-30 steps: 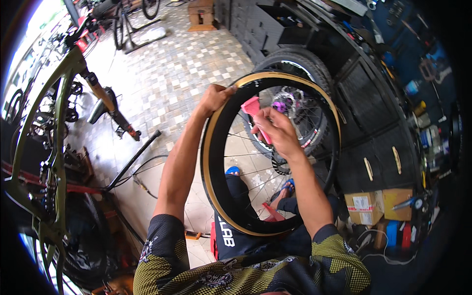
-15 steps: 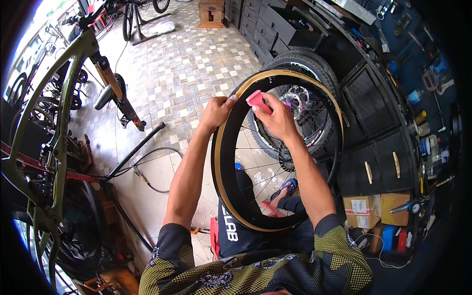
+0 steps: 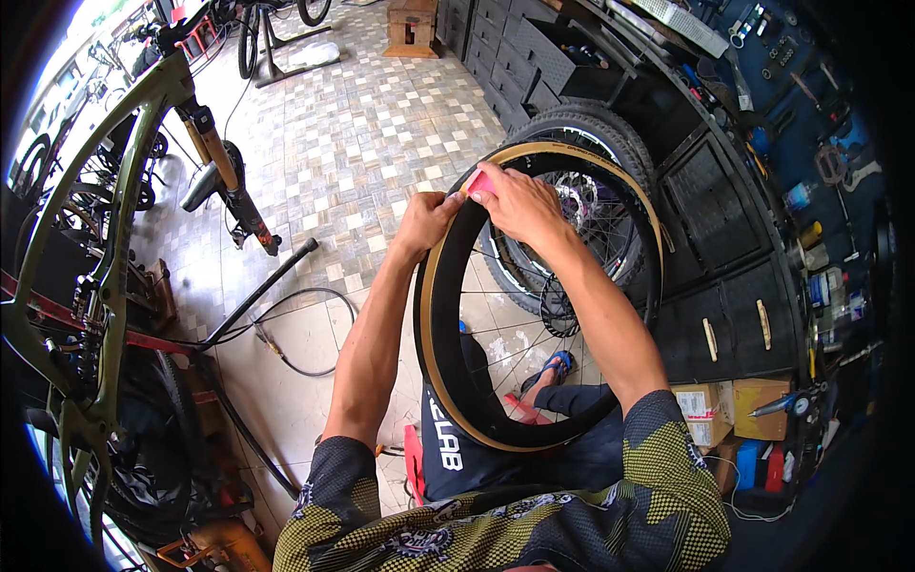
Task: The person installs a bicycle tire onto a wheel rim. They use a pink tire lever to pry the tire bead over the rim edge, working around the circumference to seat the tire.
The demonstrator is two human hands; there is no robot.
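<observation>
Checkered grey-and-cream floor tiles point(image 3: 381, 124) spread under a bicycle workshop, with dark drawer cabinets point(image 3: 724, 248) along the far side. Well below and right of the fingers, two brown cardboard boxes point(image 3: 734, 405) with pale rectangular labels sit on the floor, blue and red containers point(image 3: 758, 467) beside them.

Upright between the person's knees stands a black bicycle wheel with a tan-sidewall tyre point(image 3: 434, 324). At its top edge the left hand point(image 3: 427, 219) grips the tyre, fingers curled tight over the sidewall. Just right of those fingers, the right hand point(image 3: 510, 205) pinches a small pink plastic tyre lever point(image 3: 479, 183) against the rim, fingers closed narrowly around it. Behind both hands leans a second knobby black wheel with a disc rotor point(image 3: 591, 205). Far left of the fingers hangs an olive-green bicycle frame point(image 3: 114, 191).

Compared with half a second ago, the hands sit closer together at the wheel's top, and the lever has slid leftward toward the left thumb.
</observation>
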